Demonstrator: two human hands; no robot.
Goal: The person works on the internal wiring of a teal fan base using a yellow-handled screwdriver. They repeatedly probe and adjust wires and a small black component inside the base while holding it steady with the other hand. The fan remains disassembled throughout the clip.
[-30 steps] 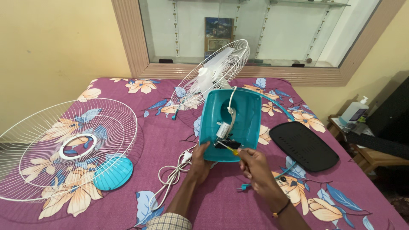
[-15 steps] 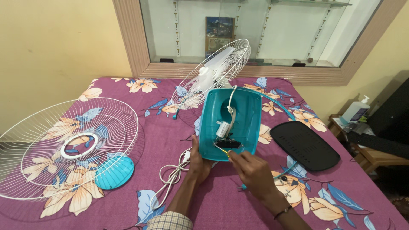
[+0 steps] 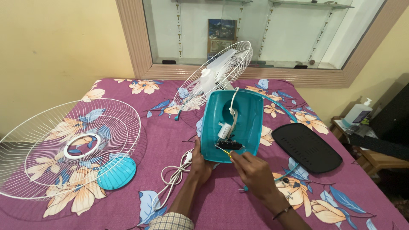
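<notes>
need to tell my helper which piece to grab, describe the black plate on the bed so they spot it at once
On the purple floral bedspread, look right of the teal fan base that the hands steady. The black plate lies flat there: a dark, rounded rectangle, the only black piece among white grilles and teal parts.

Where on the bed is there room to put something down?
Bare bedspread lies between the white fan guard and the teal fan base, and near the front edge. It is crowded around the hands, the white cord and the black cover.
</notes>
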